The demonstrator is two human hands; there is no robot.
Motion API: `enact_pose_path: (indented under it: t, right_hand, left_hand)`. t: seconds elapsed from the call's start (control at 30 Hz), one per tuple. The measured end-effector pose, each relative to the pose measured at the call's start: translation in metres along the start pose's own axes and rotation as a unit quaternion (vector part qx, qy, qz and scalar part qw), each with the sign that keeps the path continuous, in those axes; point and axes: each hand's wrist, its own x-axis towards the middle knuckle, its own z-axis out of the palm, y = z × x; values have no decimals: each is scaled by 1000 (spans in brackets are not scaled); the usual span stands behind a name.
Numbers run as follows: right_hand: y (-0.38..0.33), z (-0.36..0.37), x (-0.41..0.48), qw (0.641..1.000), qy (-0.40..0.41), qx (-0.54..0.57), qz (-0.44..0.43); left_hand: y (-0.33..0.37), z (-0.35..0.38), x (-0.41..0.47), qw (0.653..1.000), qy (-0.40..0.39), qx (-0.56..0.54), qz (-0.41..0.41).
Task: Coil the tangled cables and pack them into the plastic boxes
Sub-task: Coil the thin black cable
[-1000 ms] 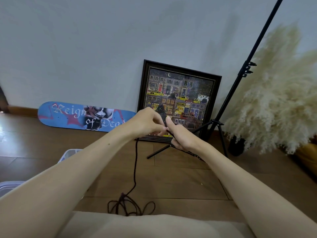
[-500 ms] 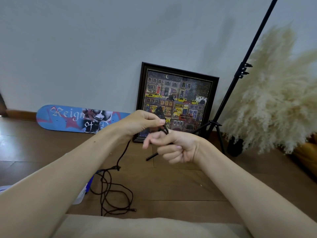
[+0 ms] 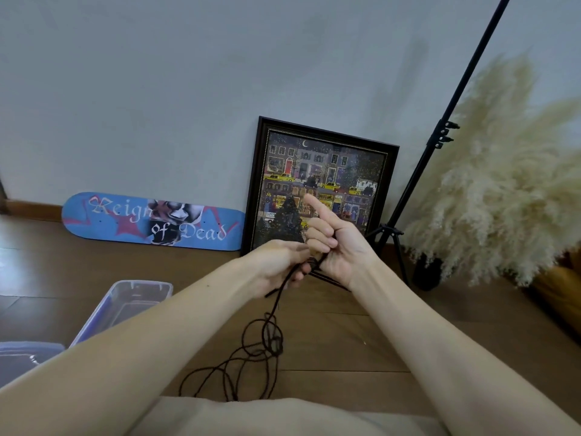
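At the centre of the frame both hands meet on a dark cable (image 3: 273, 336). The left hand (image 3: 276, 262) curls its fingers round the strand. The right hand (image 3: 341, 247) clasps it with three bent fingers, its index finger pointing up. From there the cable drops to a loose tangle on the wooden floor (image 3: 345, 341) (lower centre). Two clear plastic boxes (image 3: 144, 284) sit at lower left, apart from the tangle. A skateboard deck (image 3: 151, 221) and a framed picture (image 3: 323, 171) lean on the wall behind.
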Motion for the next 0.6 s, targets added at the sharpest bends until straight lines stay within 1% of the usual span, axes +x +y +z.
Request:
enact_pose_path:
  t: [0.07, 0.13, 0.2, 0.27, 0.33, 0.4, 0.5, 0.6]
  right_hand:
    - [3, -2, 3, 997, 66, -7, -45]
    - [5, 0, 4, 993, 96, -21, -69]
    - [4, 0, 5, 989, 98, -64, -86]
    - [4, -1, 4, 982, 92, -132, -104]
    - [5, -3, 3, 970, 84, -195, -122]
    - [6, -5, 3, 961, 83, -227, -136]
    - [7, -6, 4, 959, 80, -227, -147]
    - [7, -5, 3, 977, 72, -158, -127]
  left_hand:
    - [-2, 5, -2, 999, -11, 47, -25]
    - [-3, 10, -4, 996, -38, 73, -42]
    - [0, 13, -4, 994, -43, 97, -36]
    - [2, 14, -4, 989, -42, 138, -18]
    - [2, 14, -6, 981, -57, 184, -14]
    - [0, 15, -8, 970, -77, 229, -14]
    - [-1, 16, -8, 948, -96, 303, -2]
    - [-5, 18, -4, 909, -106, 402, 11]
